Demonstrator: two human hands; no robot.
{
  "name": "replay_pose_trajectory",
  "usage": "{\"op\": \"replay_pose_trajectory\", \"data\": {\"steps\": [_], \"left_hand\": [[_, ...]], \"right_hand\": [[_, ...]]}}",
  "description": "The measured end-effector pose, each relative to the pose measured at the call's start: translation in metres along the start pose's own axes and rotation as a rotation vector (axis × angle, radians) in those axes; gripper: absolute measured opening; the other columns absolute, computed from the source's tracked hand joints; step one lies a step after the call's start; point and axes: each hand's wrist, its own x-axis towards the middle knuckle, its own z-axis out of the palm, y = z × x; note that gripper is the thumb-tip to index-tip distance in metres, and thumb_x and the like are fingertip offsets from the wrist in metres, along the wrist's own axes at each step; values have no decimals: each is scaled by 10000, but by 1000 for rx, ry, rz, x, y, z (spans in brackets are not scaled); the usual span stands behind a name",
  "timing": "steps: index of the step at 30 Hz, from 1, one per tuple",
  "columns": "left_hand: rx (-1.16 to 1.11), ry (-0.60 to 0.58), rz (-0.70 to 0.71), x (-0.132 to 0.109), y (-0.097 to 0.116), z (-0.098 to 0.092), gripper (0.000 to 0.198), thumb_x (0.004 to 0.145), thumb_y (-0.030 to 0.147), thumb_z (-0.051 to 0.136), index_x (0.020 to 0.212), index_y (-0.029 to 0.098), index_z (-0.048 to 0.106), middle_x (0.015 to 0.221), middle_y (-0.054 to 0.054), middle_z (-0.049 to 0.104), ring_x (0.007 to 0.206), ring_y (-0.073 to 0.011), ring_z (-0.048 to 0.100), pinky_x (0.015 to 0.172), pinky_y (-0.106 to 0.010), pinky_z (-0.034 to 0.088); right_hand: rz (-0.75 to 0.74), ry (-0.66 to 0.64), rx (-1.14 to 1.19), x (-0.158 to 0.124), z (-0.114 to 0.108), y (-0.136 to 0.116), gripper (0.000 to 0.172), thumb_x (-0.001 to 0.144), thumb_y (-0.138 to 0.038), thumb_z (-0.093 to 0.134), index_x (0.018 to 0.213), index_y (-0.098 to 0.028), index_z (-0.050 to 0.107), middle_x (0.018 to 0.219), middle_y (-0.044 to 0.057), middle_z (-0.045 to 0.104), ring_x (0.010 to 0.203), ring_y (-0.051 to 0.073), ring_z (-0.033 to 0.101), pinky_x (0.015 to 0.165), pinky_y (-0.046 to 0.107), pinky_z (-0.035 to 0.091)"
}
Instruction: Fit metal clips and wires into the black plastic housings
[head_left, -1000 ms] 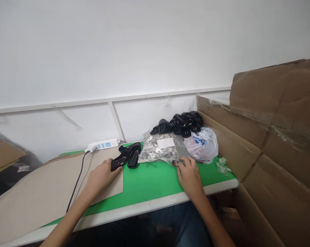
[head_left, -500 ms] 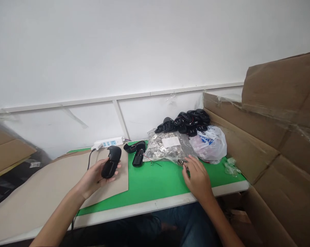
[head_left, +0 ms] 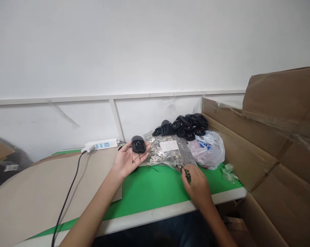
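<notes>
My left hand [head_left: 129, 159], palm up, holds a black plastic shell [head_left: 138, 144] above the green tabletop [head_left: 150, 195]. Well apart, my right hand [head_left: 196, 181] partly hides small metal parts [head_left: 188, 175] near the clear bag [head_left: 167, 157]; I can't tell whether it grips any.

Glossy plastic is seen in the black shell [head_left: 139, 144], while the metal parts [head_left: 156, 157] are covered by a clear plastic bag [head_left: 183, 148] (wrinkled, with a slight shine). Matt brown cardboard [head_left: 245, 149] and a smooth green tabletop [head_left: 155, 192] are also shown.
</notes>
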Motion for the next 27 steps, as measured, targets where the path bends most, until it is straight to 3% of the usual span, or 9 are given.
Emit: {"op": "replay_pose_trajectory", "data": {"steps": [4, 9, 15, 18, 21, 24, 27], "left_hand": [[-88, -91, -23, 17, -9, 7, 549, 1033, 367, 411, 1513, 110, 483, 1321, -177, 723, 1176, -236, 736, 914, -346, 639], [-154, -153, -65, 37, -17, 12, 541, 1053, 411, 382, 1487, 111, 501, 1257, -175, 750, 1123, -216, 758, 910, -325, 639], [-138, -214, -79, 56, -25, -1, 583, 1066, 470, 378, 1514, 110, 476, 1185, -138, 780, 1047, -194, 778, 925, -306, 639], [-91, -250, -59, 63, -32, -11, 590, 1069, 467, 388, 1519, 95, 473, 1266, -158, 750, 1097, -209, 764, 975, -326, 631], [-19, -229, -15, 64, -36, -15, 537, 1062, 471, 415, 1428, 108, 567, 1260, -155, 746, 1051, -219, 770, 881, -314, 653], [36, -234, -5, 60, -38, -13, 534, 1058, 506, 408, 1295, 98, 659, 1060, -131, 768, 814, -174, 753, 689, -248, 631], [113, -299, -86, 50, -40, -9, 616, 1043, 563, 404, 1263, 60, 682, 935, -130, 746, 748, -174, 731, 655, -242, 616]], "right_hand": [[0, -10, -1, 0, 1, 0, 79, 1025, -165, 542, 1063, -200, 601, 959, 77, 714, 883, 228, 691, 804, 374, 561], [0, 11, -21, 2, 2, 1, 240, 1042, -169, 536, 1268, -187, 615, 1046, 104, 724, 957, 242, 695, 811, 383, 581], [87, 58, 45, -3, 0, 3, 151, 1047, -217, 562, 1149, -212, 673, 1022, 91, 728, 960, 234, 701, 857, 392, 584], [198, 87, 189, 2, 2, 0, 132, 1028, -281, 609, 1073, -221, 718, 966, 72, 751, 857, 215, 711, 783, 357, 590], [474, 58, 461, 31, 15, -7, 223, 987, -409, 655, 974, -204, 742, 880, 63, 759, 743, 199, 703, 663, 315, 574], [676, 57, 767, 88, 41, -16, 323, 897, -501, 710, 953, -183, 737, 922, 79, 769, 843, 223, 719, 753, 342, 588], [769, 59, 1072, 145, 73, -21, 412, 787, -553, 785, 964, -184, 730, 951, 69, 761, 912, 216, 707, 851, 358, 570]]}}
